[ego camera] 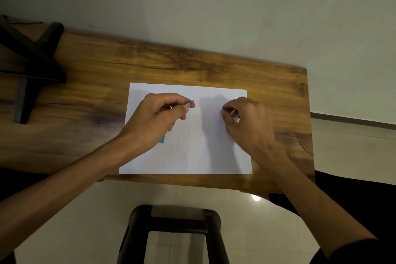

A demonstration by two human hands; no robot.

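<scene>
A white sheet of paper [192, 148] lies flat on a wooden table [150, 64], near its front edge. My left hand [158, 118] hovers over the sheet's left half and pinches a small greyish object [191, 103] between thumb and fingertips. My right hand [248, 122] is over the sheet's right half with its fingers curled, and something small and white [235, 118] shows between them; what it is I cannot tell. A small teal piece [162, 140] peeks out from under my left hand on the paper.
A black stand [32, 66] with angled legs occupies the table's left end. A black stool frame [173, 225] stands on the tiled floor below the table's front edge. A pale wall rises behind the table.
</scene>
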